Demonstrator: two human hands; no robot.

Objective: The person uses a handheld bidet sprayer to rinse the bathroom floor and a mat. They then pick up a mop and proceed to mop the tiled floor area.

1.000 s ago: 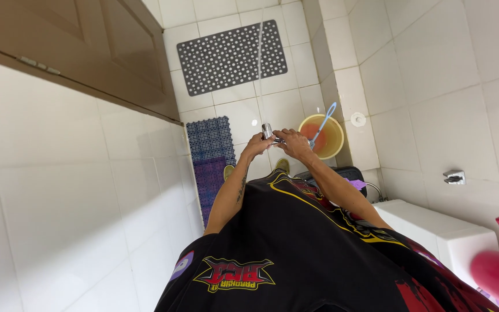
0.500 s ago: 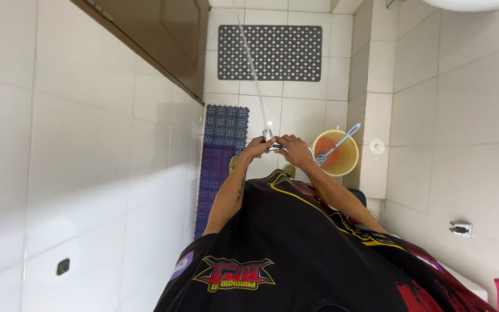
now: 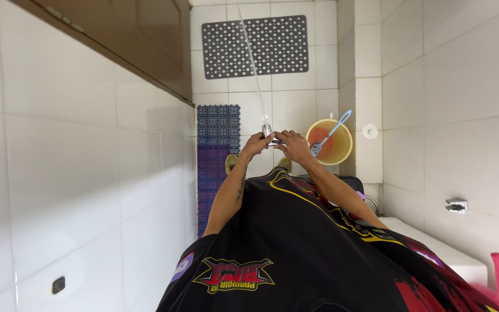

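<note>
So closest to the camera both hands meet out front: the left hand [image 3: 255,144] and right hand [image 3: 293,144] are both closed around a small metal fitting [image 3: 268,132] on the end of a clear hose [image 3: 252,63]. Just past the right hand sits a yellow bucket [image 3: 342,151] holding a blue brush [image 3: 331,132], with a blue-purple mat [image 3: 218,150] left of the hands and a dark perforated mat [image 3: 255,46] farthest away.

White-tiled walls [image 3: 76,144] and floor [image 3: 295,107], a grey perforated mat [image 3: 255,46], evenly lit.
</note>
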